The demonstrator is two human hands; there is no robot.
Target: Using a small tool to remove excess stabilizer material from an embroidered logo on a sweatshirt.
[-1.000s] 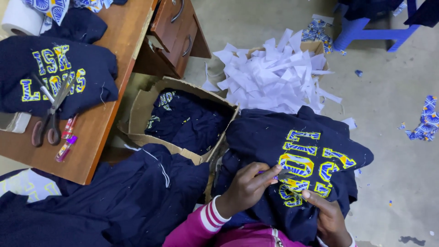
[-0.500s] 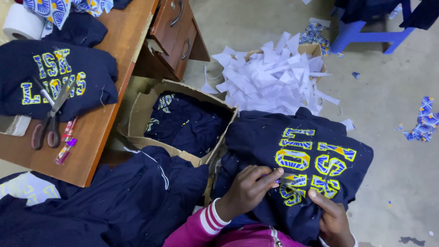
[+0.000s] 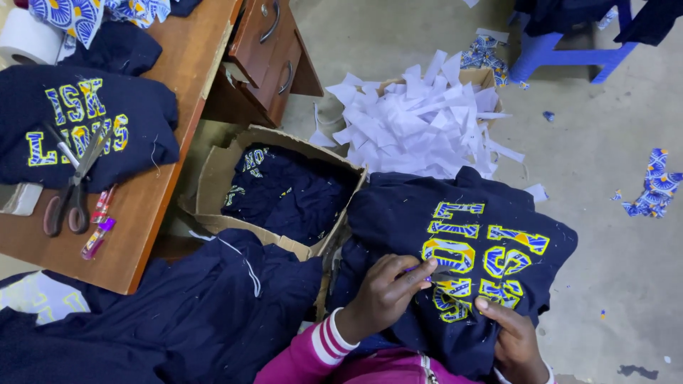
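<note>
On the lap, nearest the camera, a navy sweatshirt (image 3: 462, 256) with yellow-and-blue patterned appliqué letters is spread out. The left hand (image 3: 388, 295), emerging from a pink sleeve (image 3: 313, 352) with white stripes, is laid on the lettering; its fingertips are pinched together on a small thin tool (image 3: 427, 270), whose kind cannot be told. The right hand (image 3: 516, 341) is pressed flat on the fabric at the lower edge of the lettering, with the fingers close together and the forefinger stretched toward the letters. To the left of the lap, a heap of dark navy garments (image 3: 163, 320) is piled on the floor. Just beyond it, an open cardboard box (image 3: 213, 178) is seen, holding more folded navy garments with letters. On the wooden desk (image 3: 178, 121) at the left, another lettered navy sweatshirt (image 3: 78, 131) is laid out, with a pair of scissors (image 3: 71, 192) resting partly on it near the desk's front edge, and a small pink-and-purple object (image 3: 96, 227) beside them. A white roll (image 3: 28, 35) is placed at the desk's far left corner, next to patterned blue cloth (image 3: 92, 14). Farther off, a second box (image 3: 477, 78) is heaped with white paper scraps (image 3: 420, 121). At the far right, a blue plastic stool (image 3: 562, 50) stands on the concrete floor (image 3: 612, 213), where fabric scraps (image 3: 654, 185) are scattered.
</note>
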